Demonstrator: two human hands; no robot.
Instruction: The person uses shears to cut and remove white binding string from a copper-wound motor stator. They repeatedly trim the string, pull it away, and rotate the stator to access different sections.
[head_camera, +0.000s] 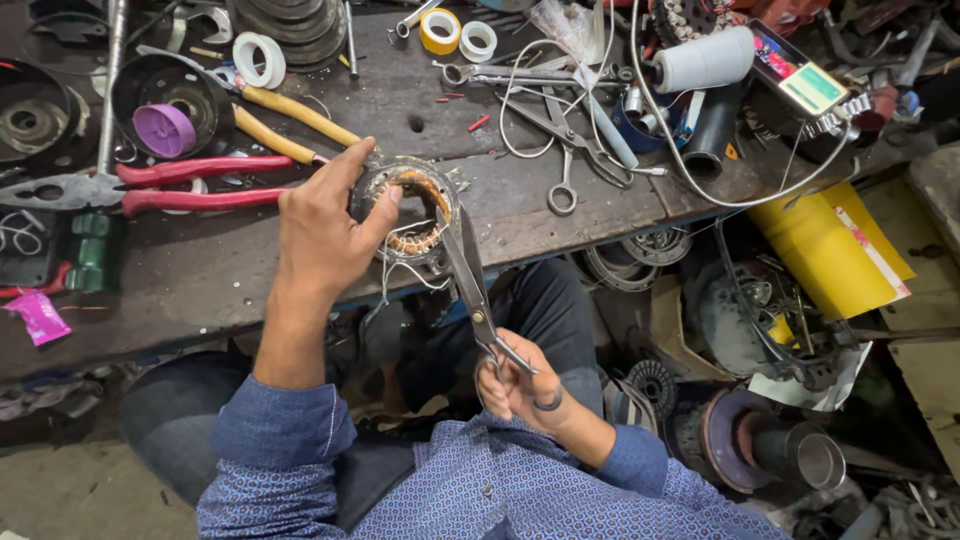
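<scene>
Head view, looking down at a worn, dark wooden workbench (200, 290). The left hand (325, 235) grips a round motor stator (408, 208), fingers curled over its metal rim and thumb pressed against the near edge; the stator rests on the bench's front edge. It is ring-shaped, with coppery windings bound in pale thread lining its inner wall, and thin white wires trailing from its near side over the bench edge. The right hand (520, 385) is closed through the loops of steel scissors (470, 270), whose long, bright blades point up toward the stator and meet its right rim; whether the blades are parted cannot be told. A dark ring band sits on one finger of this hand.

Left of the stator lie red-handled pliers (200, 183); beyond them, yellow-handled pliers (290, 122) and a purple disc (164, 130) set in a black round housing. Behind the stator lie rolls of tape (440, 30), yellow and white. To its right lie a second pair of scissors (565, 165), plain steel, and a white thread cone (705, 60).
</scene>
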